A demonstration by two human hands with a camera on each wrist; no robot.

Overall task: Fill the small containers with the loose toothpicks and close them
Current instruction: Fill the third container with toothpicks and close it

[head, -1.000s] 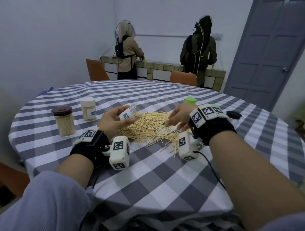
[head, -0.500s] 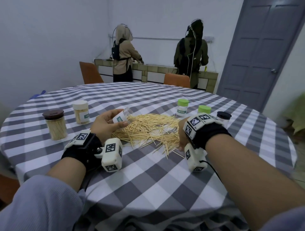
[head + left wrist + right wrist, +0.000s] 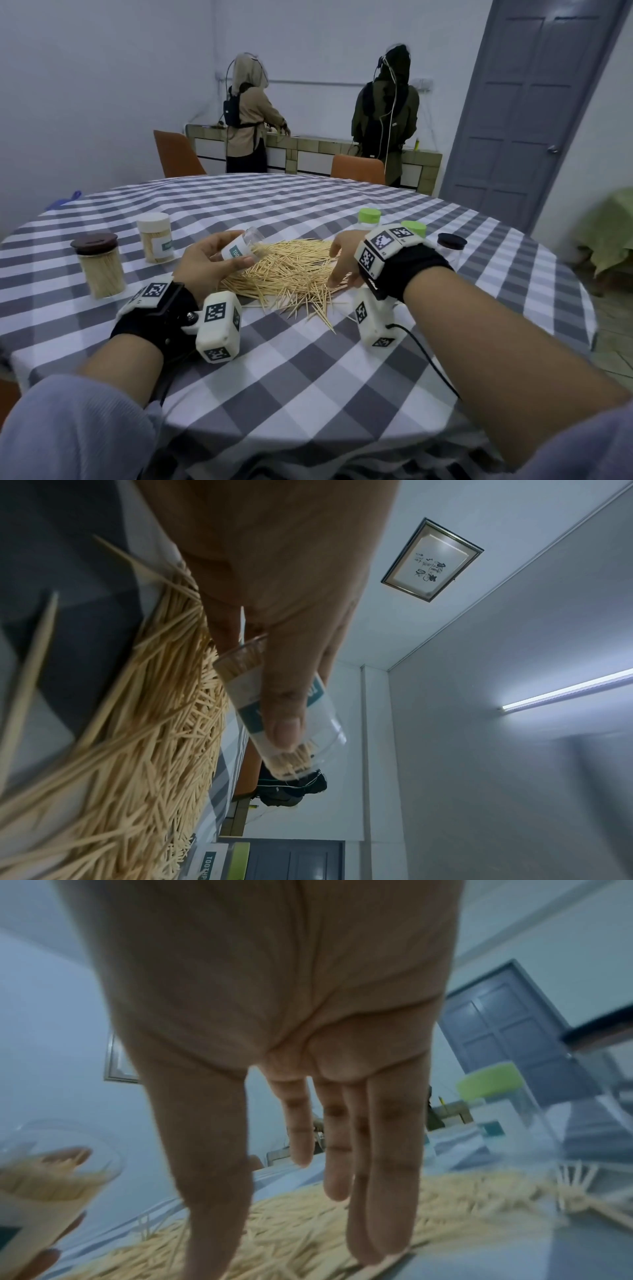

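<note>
A heap of loose toothpicks (image 3: 291, 270) lies mid-table, also filling the left wrist view (image 3: 137, 750). My left hand (image 3: 209, 263) grips a small clear labelled container (image 3: 241, 248), tilted over the heap's left edge with no lid on; the toothpicks inside show in the left wrist view (image 3: 291, 723) and the right wrist view (image 3: 44, 1185). My right hand (image 3: 342, 263) reaches down onto the heap's right side with straight fingers (image 3: 377, 1204), touching the toothpicks. Two green-lidded containers (image 3: 369, 219) (image 3: 413, 229) and a black-lidded one (image 3: 451, 245) stand behind my right wrist.
A brown-lidded jar (image 3: 99, 265) and a white-lidded jar (image 3: 154, 237), both full of toothpicks, stand at the left on the checked tablecloth (image 3: 308, 370). Two people stand at a counter by the far wall, behind two orange chairs (image 3: 176, 154). A grey door (image 3: 527, 113) is at the right.
My right hand came down from above the heap and now lies with straight fingers on its right side. My left hand keeps the tilted container. The head view shifted a little.
</note>
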